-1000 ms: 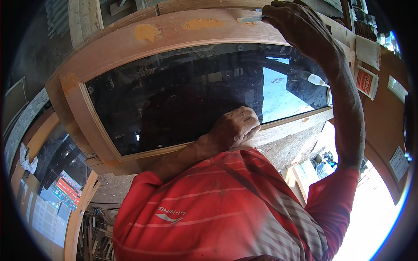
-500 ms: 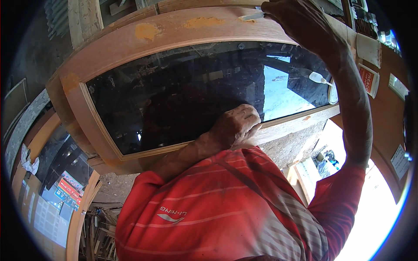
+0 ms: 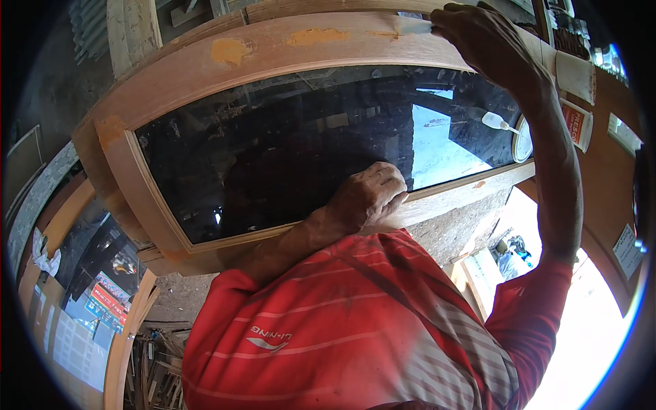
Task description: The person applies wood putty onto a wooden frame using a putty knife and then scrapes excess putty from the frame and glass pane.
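Observation:
A glazed wooden frame (image 3: 157, 99), like a door or window sash, lies in front of me with dark glass (image 3: 273, 143) in it. Orange-brown filler patches (image 3: 318, 35) mark its far rail. At that rail's right part, my right hand (image 3: 475, 34) is closed on a putty knife (image 3: 413, 29); its blurred blade lies against the wood beside a thin filler smear (image 3: 384, 34). My left hand (image 3: 372, 195) rests with curled fingers on the near rail, at the glass edge. Whatever may be inside those fingers is hidden.
A small white nozzle bottle (image 3: 497, 122) and a round pale-rimmed container (image 3: 524, 140) sit at the glass's right end. Beyond my right forearm is a red-and-white container (image 3: 577, 125). Another glazed frame (image 3: 126, 321) stands at the left, near stacked wood strips (image 3: 154, 369).
My right hand has moved a little to the right along the far rail with the putty knife, exposing a thin filler smear. My left hand has stayed in place.

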Demonstrator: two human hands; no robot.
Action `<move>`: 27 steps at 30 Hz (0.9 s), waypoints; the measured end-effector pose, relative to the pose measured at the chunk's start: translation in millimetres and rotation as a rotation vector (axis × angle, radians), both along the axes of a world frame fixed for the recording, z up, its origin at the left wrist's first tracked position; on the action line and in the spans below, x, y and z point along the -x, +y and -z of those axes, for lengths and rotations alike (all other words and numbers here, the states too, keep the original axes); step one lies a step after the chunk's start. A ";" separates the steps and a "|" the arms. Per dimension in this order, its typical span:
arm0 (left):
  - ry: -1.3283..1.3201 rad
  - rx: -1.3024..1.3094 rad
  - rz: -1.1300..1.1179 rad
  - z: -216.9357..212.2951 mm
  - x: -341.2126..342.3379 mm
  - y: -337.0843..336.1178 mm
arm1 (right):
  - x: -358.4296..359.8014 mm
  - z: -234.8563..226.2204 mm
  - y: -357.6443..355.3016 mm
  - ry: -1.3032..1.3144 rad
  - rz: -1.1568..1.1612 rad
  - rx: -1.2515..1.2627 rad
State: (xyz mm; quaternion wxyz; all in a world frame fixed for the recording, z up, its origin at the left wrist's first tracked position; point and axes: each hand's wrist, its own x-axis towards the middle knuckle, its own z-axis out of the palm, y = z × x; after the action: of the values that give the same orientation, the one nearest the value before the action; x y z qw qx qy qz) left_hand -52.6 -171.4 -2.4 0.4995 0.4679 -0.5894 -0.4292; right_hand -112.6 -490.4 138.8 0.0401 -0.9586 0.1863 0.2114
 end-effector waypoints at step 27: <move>-0.008 -0.003 0.051 -3.8 -2.7 -8.0 | 63.8 92.8 83.6 -0.497 0.167 0.250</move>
State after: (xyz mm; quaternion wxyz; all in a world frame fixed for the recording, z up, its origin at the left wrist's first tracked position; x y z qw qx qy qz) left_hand -49.9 -179.4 1.3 0.4852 0.4552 -0.6025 -0.4410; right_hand -176.4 -406.8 46.0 -0.0167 -0.9599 0.2739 -0.0583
